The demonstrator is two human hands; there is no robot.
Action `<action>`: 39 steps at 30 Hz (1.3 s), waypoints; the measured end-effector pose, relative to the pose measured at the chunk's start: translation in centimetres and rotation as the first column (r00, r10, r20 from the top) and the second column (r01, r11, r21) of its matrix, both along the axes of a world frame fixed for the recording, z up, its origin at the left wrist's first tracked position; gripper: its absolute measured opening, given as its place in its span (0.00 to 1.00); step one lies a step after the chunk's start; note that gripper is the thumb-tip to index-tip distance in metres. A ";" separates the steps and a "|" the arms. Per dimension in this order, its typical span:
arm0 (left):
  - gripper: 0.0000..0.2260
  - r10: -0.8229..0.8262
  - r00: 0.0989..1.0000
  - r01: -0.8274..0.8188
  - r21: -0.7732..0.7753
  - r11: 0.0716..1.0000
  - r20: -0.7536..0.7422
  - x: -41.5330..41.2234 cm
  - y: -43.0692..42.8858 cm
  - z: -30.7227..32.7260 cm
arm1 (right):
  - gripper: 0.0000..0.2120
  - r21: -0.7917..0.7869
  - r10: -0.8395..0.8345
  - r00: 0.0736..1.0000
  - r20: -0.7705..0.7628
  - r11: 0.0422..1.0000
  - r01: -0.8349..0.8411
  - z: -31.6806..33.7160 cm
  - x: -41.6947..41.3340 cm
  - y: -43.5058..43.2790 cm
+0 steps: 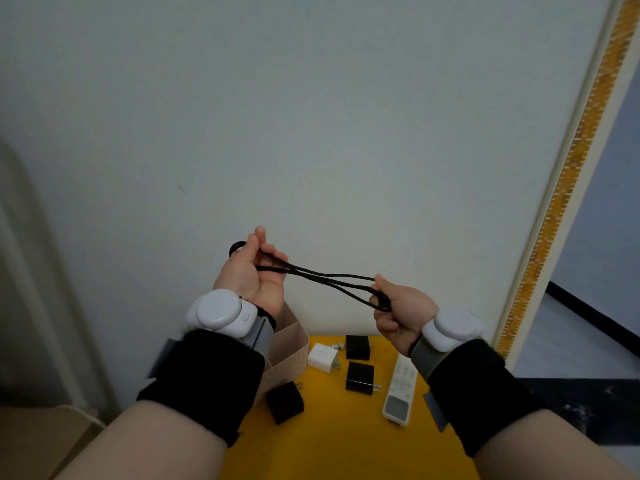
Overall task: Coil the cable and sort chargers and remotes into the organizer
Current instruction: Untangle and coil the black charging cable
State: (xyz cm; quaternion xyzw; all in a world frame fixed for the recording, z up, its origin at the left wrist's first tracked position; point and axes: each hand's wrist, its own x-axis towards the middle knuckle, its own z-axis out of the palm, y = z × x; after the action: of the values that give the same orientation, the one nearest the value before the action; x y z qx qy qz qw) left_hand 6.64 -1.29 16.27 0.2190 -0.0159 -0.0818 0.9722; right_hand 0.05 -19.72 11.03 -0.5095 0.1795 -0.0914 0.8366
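The left hand (251,271) is raised above the yellow table (332,441), its fingers pinching one end of a thin black cable (325,277), with a small loop poking out behind the thumb. The right hand (401,313) is curled closed around the other end, where the strands bunch together. Between the hands the cable runs in several loose strands, its long axis nearly level, dipping slightly toward the right hand. Below the cable on the table lie a white charger (322,355), three black chargers (359,375) and a white remote (401,391), its length pointing away from the person. The beige organizer (289,344) is largely hidden behind the left wrist.
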 end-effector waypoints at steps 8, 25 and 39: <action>0.09 -0.050 0.996 0.044 0.087 0.995 0.070 -0.3 -1.4 1.3 | 0.12 0.036 0.074 0.990 -0.121 0.997 -0.070 -2.8 -1.1 0.6; 0.15 -0.087 0.979 0.017 0.349 0.937 0.187 -2.6 -3.5 1.8 | 0.07 -0.791 0.080 0.995 0.056 0.611 -0.005 -0.8 -1.8 5.9; 0.07 -0.237 0.970 0.235 0.481 0.844 -0.057 -4.6 -1.8 -1.3 | 0.17 0.092 -0.070 0.928 0.367 0.995 0.039 1.4 -0.7 2.9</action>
State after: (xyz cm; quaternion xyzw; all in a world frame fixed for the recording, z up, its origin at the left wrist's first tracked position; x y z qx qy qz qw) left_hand 2.05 -3.08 14.96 0.4520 -0.0239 -0.2014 0.8687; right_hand -0.69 -16.85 12.38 -0.4430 0.0365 -0.2015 0.8728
